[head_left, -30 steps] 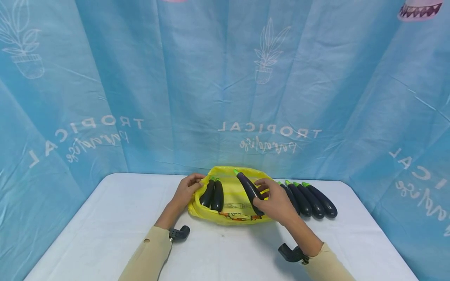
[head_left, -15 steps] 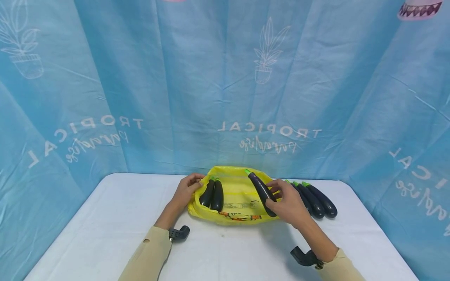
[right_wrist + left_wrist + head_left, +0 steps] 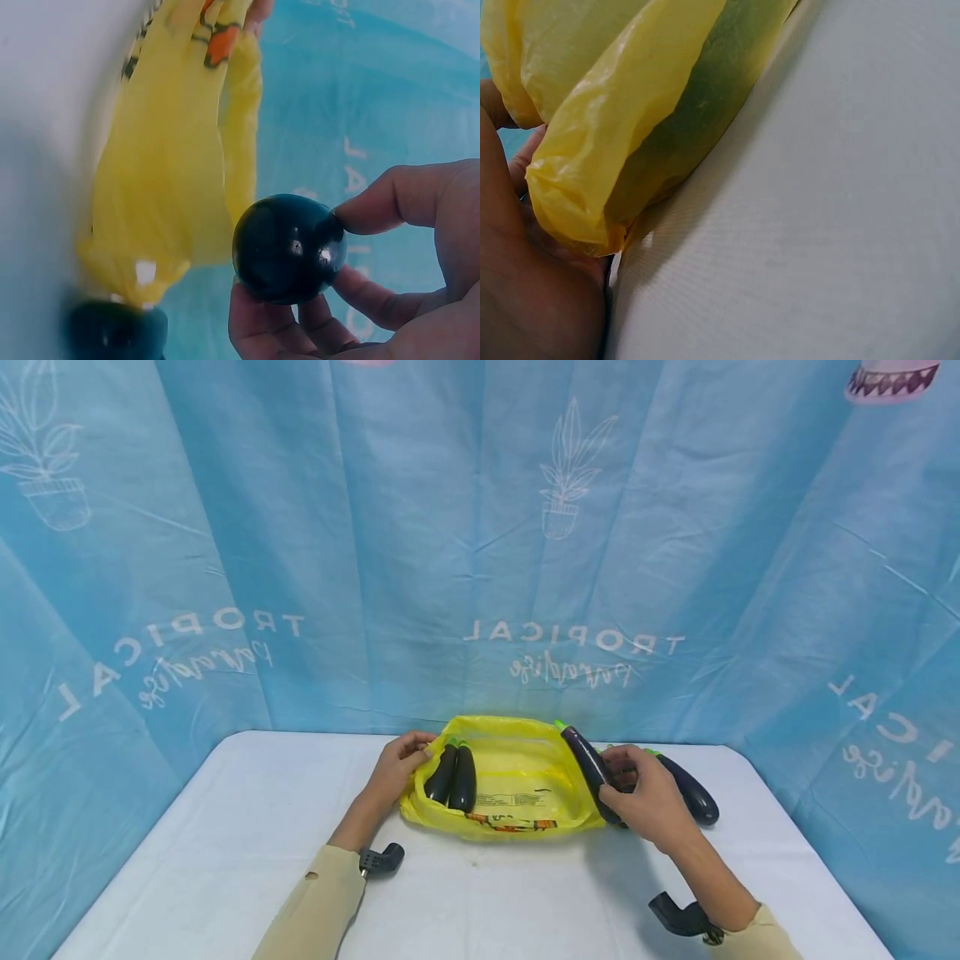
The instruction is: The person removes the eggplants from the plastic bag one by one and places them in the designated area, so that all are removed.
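A yellow plastic bag lies with its mouth spread wide on the table. Two dark eggplants rest side by side inside its left end. My left hand grips the bag's left edge; in the left wrist view the thin plastic bunches against the palm. My right hand holds another eggplant at the bag's right rim, green stem end tilted up and left. The right wrist view shows this eggplant's round blunt end between thumb and fingers.
To the right of the bag, one eggplant lies on the white table; others beside it are mostly hidden behind my right hand. A blue printed curtain hangs around the table's back and sides.
My right hand has carried its eggplant rightward, from over the bag's mouth to its right rim, now covering more of the eggplants on the table. The left hand and bag have stayed put.
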`<state>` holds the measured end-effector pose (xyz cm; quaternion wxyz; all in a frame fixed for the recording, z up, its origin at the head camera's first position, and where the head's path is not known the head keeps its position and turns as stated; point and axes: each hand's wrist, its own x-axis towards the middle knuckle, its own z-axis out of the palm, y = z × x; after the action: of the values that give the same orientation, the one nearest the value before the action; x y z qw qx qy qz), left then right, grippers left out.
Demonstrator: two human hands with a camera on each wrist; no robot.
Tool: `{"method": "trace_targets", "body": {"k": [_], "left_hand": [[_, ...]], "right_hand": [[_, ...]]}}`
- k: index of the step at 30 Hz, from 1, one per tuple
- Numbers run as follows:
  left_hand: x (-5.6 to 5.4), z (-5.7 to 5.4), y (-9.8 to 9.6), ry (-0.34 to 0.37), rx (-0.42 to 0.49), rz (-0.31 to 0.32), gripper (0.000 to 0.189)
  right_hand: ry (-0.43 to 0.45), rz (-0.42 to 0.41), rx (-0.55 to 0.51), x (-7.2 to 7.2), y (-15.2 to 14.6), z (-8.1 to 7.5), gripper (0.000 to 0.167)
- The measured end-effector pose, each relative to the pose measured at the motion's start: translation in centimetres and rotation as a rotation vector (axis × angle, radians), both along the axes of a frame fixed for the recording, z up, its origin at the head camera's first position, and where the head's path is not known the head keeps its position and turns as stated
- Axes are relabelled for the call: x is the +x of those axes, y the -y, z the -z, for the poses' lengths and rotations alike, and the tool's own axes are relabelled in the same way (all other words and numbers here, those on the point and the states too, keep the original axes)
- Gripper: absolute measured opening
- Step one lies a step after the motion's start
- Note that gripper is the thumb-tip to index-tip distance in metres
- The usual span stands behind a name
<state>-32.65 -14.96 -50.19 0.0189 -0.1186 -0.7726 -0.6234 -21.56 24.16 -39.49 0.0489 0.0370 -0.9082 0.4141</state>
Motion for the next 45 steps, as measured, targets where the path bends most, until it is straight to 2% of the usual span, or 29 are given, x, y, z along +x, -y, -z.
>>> {"method": "trace_targets", "body": {"k": [2, 9, 13, 17, 23, 26, 33, 43, 45], "left_hand": [[0.2, -0.3, -0.1, 0.005, 0.000, 0.008, 0.032], [2.1, -3.1, -0.2, 0.010, 0.034, 0.032, 0.031], [2.4, -3.4, -0.1, 0.000, 0.033, 0.036, 0.031], [2.0, -3.0, -0.1, 0.015, 0.013, 0.033, 0.030], [0.2, -0.5, 0.1, 0.008, 0.007, 0.016, 0.031], [-0.1, 0.1, 0.2, -0.003, 0.013, 0.011, 0.031], [-0.1, 0.2, 0.2, -0.016, 0.033, 0.009, 0.030], [-0.4, 0.3, 0.2, -0.006, 0.013, 0.010, 0.031], [0.0, -0.3, 0.2, 0.002, 0.008, 0.015, 0.031]], "right_hand": [[-0.004, 0.012, 0.005, 0.1, -0.7, -0.1, 0.047], [-0.011, 0.036, 0.002, 0.3, -2.7, -0.1, 0.048], [-0.015, 0.052, 0.004, 0.4, -3.8, 0.0, 0.048], [-0.010, 0.075, 0.006, 0.4, -4.9, 0.0, 0.048], [-0.006, 0.117, -0.015, -0.1, -6.6, 0.1, 0.048], [-0.006, 0.136, -0.022, -0.4, -7.4, 0.2, 0.050], [-0.029, 0.175, -0.032, -1.1, -9.3, 0.8, 0.051], [-0.027, 0.210, -0.078, -2.0, -12.4, 1.8, 0.051], [-0.035, 0.228, -0.078, -2.2, -12.8, 2.0, 0.051]]}}
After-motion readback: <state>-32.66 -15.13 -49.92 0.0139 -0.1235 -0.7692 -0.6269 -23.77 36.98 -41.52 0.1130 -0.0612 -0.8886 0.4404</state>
